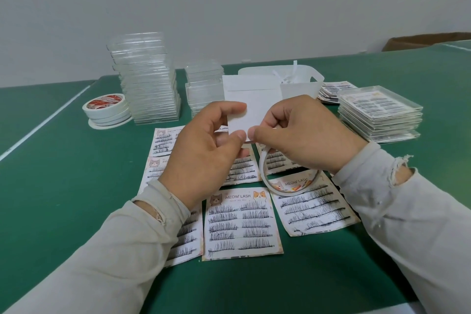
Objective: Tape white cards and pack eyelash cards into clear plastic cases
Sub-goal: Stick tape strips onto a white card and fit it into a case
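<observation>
Head view | plain white rectangular paper card (248,109) upright above table's printed eyelash cards (240,222), long axis vertical | left hand (204,150) pinches its lower-left edge | right hand (303,132) pinches lower-right corner, thin white tape roll (265,176) dangling beneath | both hands equally near.

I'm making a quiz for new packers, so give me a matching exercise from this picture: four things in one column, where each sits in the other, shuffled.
Things:
1. white card
2. stack of tape rolls
3. tallest stack of empty cases
4. filled cases

Places:
A. far right of the table
B. held in both hands
C. far left, by the white line
D. just right of the tape rolls

Pairs: 1-B, 2-C, 3-D, 4-A
</observation>
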Action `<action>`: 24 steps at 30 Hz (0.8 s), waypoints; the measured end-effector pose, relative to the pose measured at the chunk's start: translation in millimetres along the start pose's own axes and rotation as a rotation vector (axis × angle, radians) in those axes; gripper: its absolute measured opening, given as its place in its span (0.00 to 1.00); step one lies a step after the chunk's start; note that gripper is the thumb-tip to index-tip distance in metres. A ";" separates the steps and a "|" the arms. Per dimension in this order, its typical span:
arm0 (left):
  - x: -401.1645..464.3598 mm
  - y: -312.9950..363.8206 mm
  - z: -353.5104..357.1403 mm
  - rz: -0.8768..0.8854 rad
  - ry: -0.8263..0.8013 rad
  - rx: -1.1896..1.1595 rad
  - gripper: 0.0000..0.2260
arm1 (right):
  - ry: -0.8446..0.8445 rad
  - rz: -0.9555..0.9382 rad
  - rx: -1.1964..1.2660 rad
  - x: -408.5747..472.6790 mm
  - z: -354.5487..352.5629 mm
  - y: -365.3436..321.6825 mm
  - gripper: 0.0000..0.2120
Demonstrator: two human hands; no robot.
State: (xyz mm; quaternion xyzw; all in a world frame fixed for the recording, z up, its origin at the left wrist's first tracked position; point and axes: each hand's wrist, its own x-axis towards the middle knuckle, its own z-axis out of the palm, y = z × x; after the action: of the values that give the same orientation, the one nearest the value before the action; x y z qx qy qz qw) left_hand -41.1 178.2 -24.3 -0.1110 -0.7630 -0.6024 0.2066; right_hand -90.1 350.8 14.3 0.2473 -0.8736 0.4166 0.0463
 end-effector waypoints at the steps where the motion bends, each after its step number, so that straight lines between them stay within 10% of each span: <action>1: 0.5 -0.9 0.2 0.002 0.006 0.000 0.18 | -0.006 0.004 -0.002 0.1 0.2 0.3 0.14; 24: 2.1 4.5 -3.4 0.076 0.024 0.137 0.17 | -0.087 0.024 0.123 -1.9 -11.0 -5.5 0.10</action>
State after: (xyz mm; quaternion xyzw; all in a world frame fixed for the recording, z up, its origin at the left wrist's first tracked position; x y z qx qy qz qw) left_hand -40.5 175.9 -18.8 -0.1183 -0.7951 -0.5419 0.2453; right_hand -87.3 356.9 24.8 0.2572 -0.8504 0.4589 -0.0118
